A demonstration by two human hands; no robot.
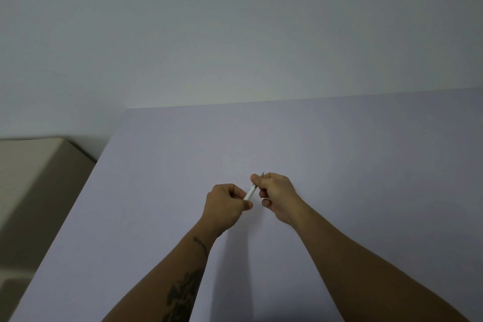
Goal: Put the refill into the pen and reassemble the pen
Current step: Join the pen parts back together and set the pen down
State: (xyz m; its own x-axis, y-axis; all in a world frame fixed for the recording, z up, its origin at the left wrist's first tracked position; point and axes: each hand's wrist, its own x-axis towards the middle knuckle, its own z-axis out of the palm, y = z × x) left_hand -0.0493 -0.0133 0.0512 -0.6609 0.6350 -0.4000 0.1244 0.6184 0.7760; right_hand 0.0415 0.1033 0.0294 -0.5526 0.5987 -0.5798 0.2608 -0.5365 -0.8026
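Note:
A slim white pen (pixel 250 192) is held in the air between both hands, above the middle of the pale lilac table (pixel 339 151). My left hand (pixel 226 204) pinches its white lower end. My right hand (pixel 277 195) is closed around its upper part, and a thin grey tip (pixel 262 174) pokes out above the fingers. The pen slants up to the right. A short dark band shows on it between the two hands. Whether a refill is inside stays hidden by the fingers and the barrel.
The table's left edge runs diagonally from the far corner down to the lower left. A beige box-like piece of furniture (pixel 39 178) stands to the left, lower than the table. A plain light wall (pixel 235 34) rises behind.

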